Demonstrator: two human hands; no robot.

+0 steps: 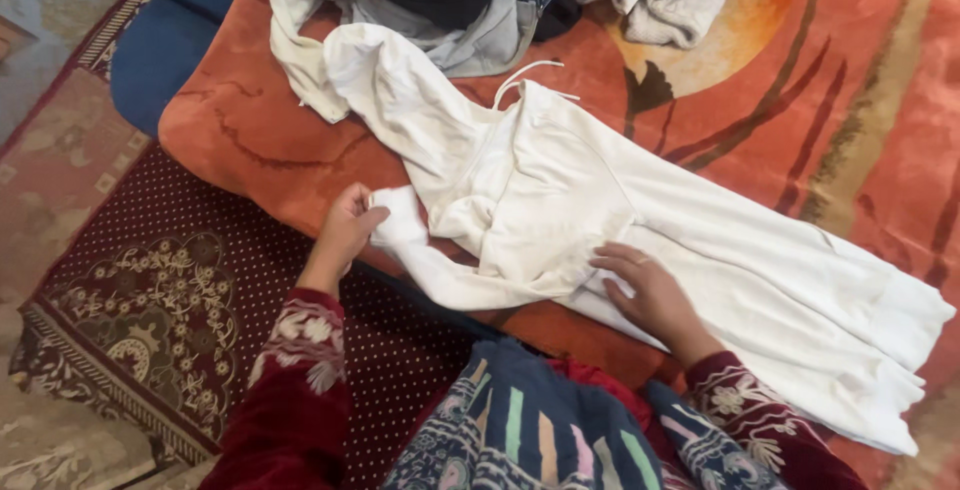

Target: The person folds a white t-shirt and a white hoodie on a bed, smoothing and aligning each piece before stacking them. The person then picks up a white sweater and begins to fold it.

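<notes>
We look down on a white hooded sweatshirt [600, 200] spread across an orange blanket [820, 90] with dark red and tan swirls, which covers a low cushion or mattress. The sweatshirt lies at a slant, its hood [400, 90] toward the upper left and its hem toward the lower right edge of the view. A white drawstring [525, 75] loops out near the neck.

Our left hand [348, 225] grips the cuff [400, 220] of one sleeve, the fingers closed on the fabric with the thumb over it, just at the blanket's front edge. The sleeve runs from there in a curve back under the body of the garment. Our right hand [645, 285] rests flat on the sweatshirt's lower body, fingers spread and slightly apart, pressing the cloth and holding nothing.

Both arms wear dark red velvet sleeves [290, 390] with pale floral embroidery. Below us sits a patterned garment with coloured stripes [530, 430].

Behind the sweatshirt, a pile of clothes [470, 0] lies at the top of the blanket: dark, grey and cream pieces, one cream piece touching the hood. To the left, a maroon dotted rug [170, 280] with an ornate border covers the floor, and a blue cushion [170, 40] sits beside the blanket.
</notes>
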